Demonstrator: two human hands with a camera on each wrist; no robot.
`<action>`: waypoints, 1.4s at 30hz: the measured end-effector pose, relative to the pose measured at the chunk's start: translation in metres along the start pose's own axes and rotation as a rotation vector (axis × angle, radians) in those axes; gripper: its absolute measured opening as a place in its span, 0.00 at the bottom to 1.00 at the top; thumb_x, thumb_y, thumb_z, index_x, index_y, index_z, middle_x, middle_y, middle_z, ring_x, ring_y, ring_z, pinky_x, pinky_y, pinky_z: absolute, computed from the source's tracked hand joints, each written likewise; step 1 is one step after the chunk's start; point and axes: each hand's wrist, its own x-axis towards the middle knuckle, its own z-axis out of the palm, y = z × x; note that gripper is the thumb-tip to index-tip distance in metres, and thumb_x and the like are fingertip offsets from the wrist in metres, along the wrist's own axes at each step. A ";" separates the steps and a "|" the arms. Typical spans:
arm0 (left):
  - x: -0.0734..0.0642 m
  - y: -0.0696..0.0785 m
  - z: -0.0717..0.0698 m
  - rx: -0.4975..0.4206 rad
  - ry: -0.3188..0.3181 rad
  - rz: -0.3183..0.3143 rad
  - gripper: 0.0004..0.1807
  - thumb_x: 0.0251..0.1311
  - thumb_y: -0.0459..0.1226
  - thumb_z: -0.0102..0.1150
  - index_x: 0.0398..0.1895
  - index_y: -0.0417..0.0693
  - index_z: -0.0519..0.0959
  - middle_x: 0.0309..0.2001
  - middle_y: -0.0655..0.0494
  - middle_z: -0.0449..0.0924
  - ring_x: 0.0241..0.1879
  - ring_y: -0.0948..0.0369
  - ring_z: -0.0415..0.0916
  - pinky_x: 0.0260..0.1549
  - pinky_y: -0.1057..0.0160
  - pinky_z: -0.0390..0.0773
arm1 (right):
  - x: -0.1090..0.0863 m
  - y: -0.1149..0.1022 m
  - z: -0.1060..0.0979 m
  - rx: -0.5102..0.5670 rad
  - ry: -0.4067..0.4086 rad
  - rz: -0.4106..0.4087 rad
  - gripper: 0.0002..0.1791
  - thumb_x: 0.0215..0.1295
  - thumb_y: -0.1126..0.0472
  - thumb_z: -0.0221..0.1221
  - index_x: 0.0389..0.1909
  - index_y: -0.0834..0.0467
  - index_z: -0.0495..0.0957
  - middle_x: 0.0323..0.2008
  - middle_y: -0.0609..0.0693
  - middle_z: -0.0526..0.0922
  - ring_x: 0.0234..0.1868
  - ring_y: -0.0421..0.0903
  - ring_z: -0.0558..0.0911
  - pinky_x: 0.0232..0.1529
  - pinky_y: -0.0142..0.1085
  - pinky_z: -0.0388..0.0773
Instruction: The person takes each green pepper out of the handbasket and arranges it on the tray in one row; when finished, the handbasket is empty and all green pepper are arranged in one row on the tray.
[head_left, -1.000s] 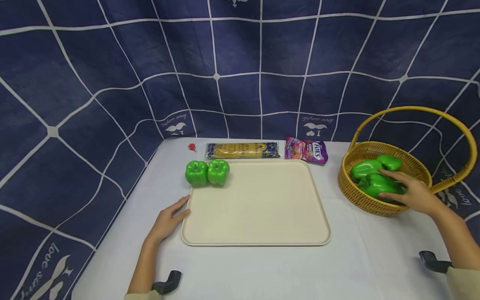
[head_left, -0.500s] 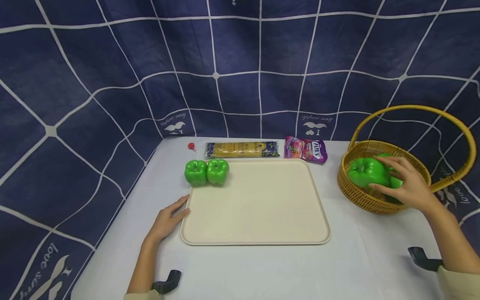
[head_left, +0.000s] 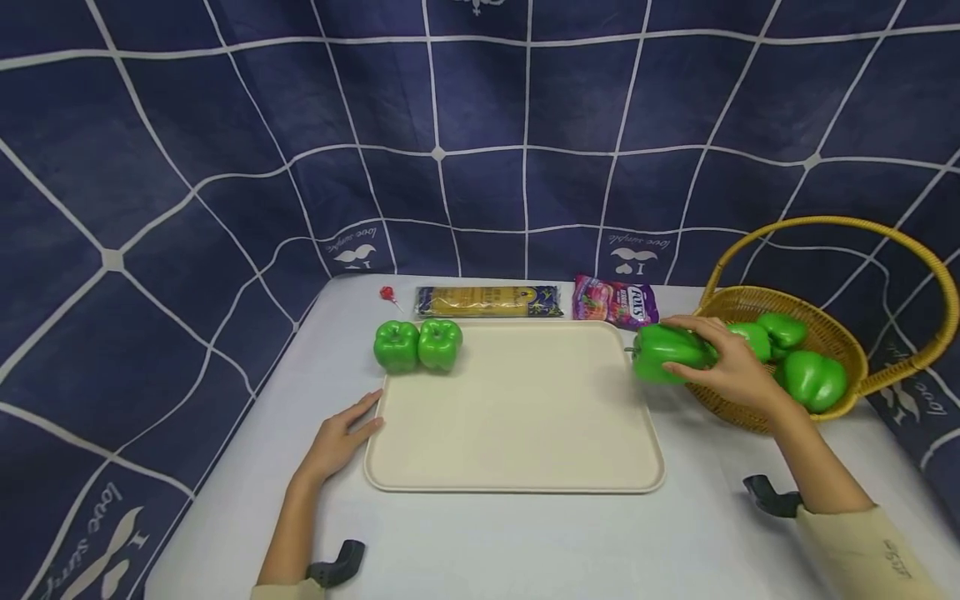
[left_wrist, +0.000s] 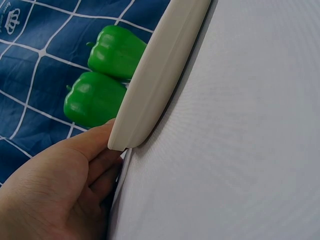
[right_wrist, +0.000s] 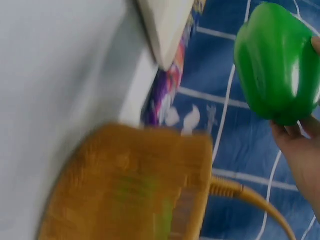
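In the head view my right hand grips a green bell pepper above the right rim of the cream tray. The right wrist view shows that bell pepper between thumb and fingers, partly cut off by the frame. Two green bell peppers stand side by side at the tray's far left corner. Against the tray's left edge rests my left hand, its fingers extended; in the left wrist view its fingertips are partly hidden behind the tray's rim.
A wicker basket with a tall handle stands at the right, holding more green peppers. Behind the tray lie a red lollipop, a pack of noodles and a purple candy bag. A blue checked cloth hangs behind.
My right hand has lifted a bell pepper from the basket and carried it left to the tray's right edge. My left hand stays in place.
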 end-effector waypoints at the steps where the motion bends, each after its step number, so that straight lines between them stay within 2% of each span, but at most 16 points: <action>1: 0.000 0.000 0.000 0.000 0.000 0.000 0.31 0.60 0.54 0.53 0.66 0.55 0.65 0.67 0.48 0.59 0.66 0.48 0.54 0.63 0.44 0.54 | 0.003 -0.001 0.005 0.011 -0.002 -0.027 0.37 0.44 0.65 0.72 0.59 0.52 0.71 0.55 0.50 0.73 0.51 0.42 0.67 0.44 0.29 0.66; 3: 0.000 0.000 0.000 0.000 0.000 0.000 0.32 0.60 0.54 0.53 0.66 0.55 0.65 0.67 0.48 0.59 0.66 0.48 0.54 0.64 0.44 0.54 | 0.008 -0.005 0.015 0.038 -0.014 -0.056 0.37 0.44 0.65 0.72 0.59 0.52 0.71 0.57 0.49 0.72 0.54 0.42 0.67 0.48 0.29 0.66; 5: 0.000 0.000 0.000 0.000 0.002 -0.001 0.31 0.60 0.54 0.53 0.66 0.55 0.65 0.67 0.48 0.59 0.66 0.48 0.54 0.64 0.44 0.54 | 0.012 -0.009 0.024 0.072 -0.027 -0.071 0.37 0.45 0.64 0.72 0.59 0.50 0.71 0.58 0.48 0.71 0.57 0.44 0.66 0.54 0.32 0.66; 9: 0.001 0.000 0.001 0.007 0.004 -0.007 0.31 0.60 0.54 0.53 0.66 0.56 0.65 0.67 0.48 0.59 0.66 0.48 0.54 0.63 0.44 0.54 | 0.020 -0.016 0.038 0.115 -0.022 -0.115 0.36 0.47 0.64 0.71 0.60 0.51 0.71 0.60 0.52 0.70 0.59 0.48 0.65 0.56 0.51 0.67; 10: 0.001 0.000 0.001 0.008 0.005 -0.009 0.31 0.60 0.54 0.53 0.66 0.56 0.65 0.67 0.48 0.59 0.66 0.48 0.54 0.63 0.44 0.54 | 0.022 -0.017 0.042 0.151 -0.017 -0.133 0.36 0.47 0.66 0.70 0.60 0.54 0.71 0.60 0.54 0.69 0.59 0.49 0.65 0.57 0.53 0.66; 12: 0.001 0.000 0.001 0.012 0.004 -0.014 0.32 0.60 0.54 0.53 0.66 0.56 0.65 0.67 0.49 0.59 0.66 0.48 0.54 0.63 0.44 0.54 | 0.024 -0.019 0.049 0.243 0.001 -0.160 0.34 0.49 0.71 0.68 0.60 0.59 0.70 0.60 0.57 0.68 0.61 0.50 0.64 0.61 0.48 0.65; 15: 0.002 0.000 0.002 0.013 -0.001 -0.016 0.32 0.60 0.54 0.53 0.66 0.56 0.65 0.67 0.49 0.59 0.67 0.49 0.54 0.64 0.45 0.54 | 0.025 -0.023 0.057 0.490 0.034 -0.147 0.33 0.52 0.78 0.61 0.61 0.67 0.66 0.61 0.60 0.65 0.62 0.48 0.64 0.63 0.35 0.63; 17: 0.002 -0.001 0.001 0.011 -0.003 -0.014 0.32 0.60 0.54 0.53 0.66 0.56 0.65 0.67 0.49 0.58 0.67 0.49 0.54 0.64 0.45 0.54 | 0.023 -0.026 0.062 0.667 0.073 -0.108 0.30 0.56 0.80 0.57 0.62 0.69 0.64 0.62 0.59 0.65 0.63 0.46 0.64 0.62 0.29 0.62; 20: 0.002 -0.001 0.001 0.009 -0.002 -0.006 0.32 0.60 0.54 0.53 0.66 0.55 0.65 0.67 0.49 0.59 0.67 0.49 0.54 0.64 0.45 0.54 | 0.018 -0.027 0.068 0.976 0.115 -0.029 0.26 0.64 0.77 0.49 0.64 0.68 0.61 0.62 0.54 0.66 0.61 0.43 0.66 0.60 0.29 0.65; 24: 0.001 -0.001 0.000 0.009 -0.005 0.000 0.31 0.60 0.54 0.53 0.66 0.55 0.65 0.67 0.49 0.59 0.67 0.48 0.54 0.64 0.45 0.54 | 0.011 -0.025 0.073 1.401 0.125 0.065 0.21 0.72 0.70 0.39 0.64 0.62 0.64 0.61 0.50 0.66 0.61 0.43 0.67 0.61 0.32 0.65; 27: 0.001 -0.001 0.000 0.005 -0.006 -0.002 0.32 0.60 0.54 0.53 0.66 0.55 0.65 0.67 0.48 0.59 0.67 0.48 0.53 0.64 0.44 0.53 | 0.007 -0.022 0.075 1.569 0.109 0.112 0.21 0.75 0.66 0.32 0.60 0.58 0.68 0.61 0.49 0.67 0.62 0.42 0.67 0.65 0.35 0.59; 30: 0.001 -0.001 0.000 0.009 -0.006 -0.003 0.32 0.60 0.55 0.53 0.66 0.55 0.65 0.67 0.48 0.58 0.67 0.48 0.53 0.64 0.44 0.53 | 0.004 -0.019 0.076 1.609 0.095 0.131 0.22 0.75 0.64 0.29 0.59 0.57 0.68 0.62 0.47 0.67 0.62 0.41 0.66 0.68 0.35 0.52; 32: 0.001 -0.001 0.000 0.013 -0.006 -0.007 0.32 0.60 0.55 0.52 0.66 0.56 0.64 0.67 0.49 0.58 0.67 0.48 0.53 0.64 0.45 0.53 | 0.003 -0.019 0.076 1.591 0.095 0.139 0.22 0.75 0.64 0.29 0.59 0.56 0.69 0.61 0.47 0.67 0.62 0.40 0.66 0.67 0.34 0.54; 35: 0.002 -0.002 0.000 0.015 -0.006 -0.016 0.32 0.59 0.56 0.52 0.66 0.56 0.65 0.67 0.49 0.58 0.67 0.48 0.53 0.64 0.45 0.53 | 0.002 -0.019 0.076 1.549 0.090 0.125 0.21 0.75 0.66 0.32 0.59 0.56 0.69 0.60 0.47 0.68 0.61 0.40 0.68 0.63 0.31 0.62; 39: 0.002 -0.002 0.001 0.016 -0.008 -0.023 0.32 0.60 0.55 0.52 0.66 0.56 0.65 0.67 0.49 0.58 0.67 0.48 0.53 0.64 0.44 0.53 | 0.003 -0.020 0.079 1.433 0.093 0.098 0.20 0.72 0.70 0.41 0.63 0.59 0.66 0.61 0.48 0.67 0.60 0.41 0.68 0.60 0.31 0.65; 42: 0.002 -0.002 0.000 0.014 -0.009 -0.020 0.32 0.60 0.56 0.52 0.66 0.56 0.65 0.67 0.49 0.58 0.67 0.48 0.53 0.64 0.44 0.53 | 0.005 -0.022 0.081 1.275 0.094 0.102 0.25 0.68 0.72 0.47 0.66 0.63 0.60 0.61 0.48 0.66 0.60 0.41 0.68 0.60 0.30 0.65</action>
